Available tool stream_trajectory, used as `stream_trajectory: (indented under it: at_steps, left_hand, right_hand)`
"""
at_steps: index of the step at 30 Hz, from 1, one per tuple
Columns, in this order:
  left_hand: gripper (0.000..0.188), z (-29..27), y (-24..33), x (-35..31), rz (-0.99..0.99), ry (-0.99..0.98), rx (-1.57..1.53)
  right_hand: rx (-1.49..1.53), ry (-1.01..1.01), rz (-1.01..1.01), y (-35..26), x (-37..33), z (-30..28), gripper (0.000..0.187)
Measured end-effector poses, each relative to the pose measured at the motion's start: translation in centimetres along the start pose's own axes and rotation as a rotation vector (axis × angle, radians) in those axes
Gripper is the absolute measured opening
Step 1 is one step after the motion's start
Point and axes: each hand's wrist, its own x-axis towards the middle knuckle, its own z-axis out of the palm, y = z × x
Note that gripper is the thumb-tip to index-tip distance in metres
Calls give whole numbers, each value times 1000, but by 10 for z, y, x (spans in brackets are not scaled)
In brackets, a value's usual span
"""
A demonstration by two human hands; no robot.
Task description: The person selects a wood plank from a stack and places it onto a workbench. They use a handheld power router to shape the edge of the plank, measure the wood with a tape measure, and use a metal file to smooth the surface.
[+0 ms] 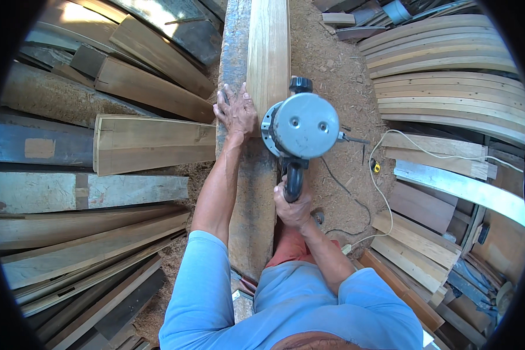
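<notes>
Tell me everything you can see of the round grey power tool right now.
The power tool has a round, scuffed grey cap, metallic-looking, with two recessed screw-like spots. A black knob sits on its far side, a curved black handle on the near side, gripped by the right hand. A perforated base edge shows at left, overlapping the pale board; a rod juts right. Whether it is running can't be told.

A woodworking workshop. Stacked boards point(154, 143) flank the right hand point(294, 210) gripping a router point(307, 129). Shavings point(329, 73) litter the floor point(345, 170) beside that grip.
</notes>
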Motion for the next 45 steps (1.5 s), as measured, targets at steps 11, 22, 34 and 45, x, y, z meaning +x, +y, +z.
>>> stream_trajectory:
  at_steps: [11,22,34,45]
  left_hand:
    - [53,-12,23,14,-57,-56,152]
    - [50,-16,41,83,-197,-156,87]
    - [46,-32,57,129,-251,-159,89]
    - [44,-13,72,163,-417,-136,-45]
  right_hand:
    - [30,25,-43,-11,85,6,24]
    - [-12,24,-137,-28,150,11,26]
    - [20,14,-125,-36,211,21,25]
    - [30,45,-150,-35,268,28,24]
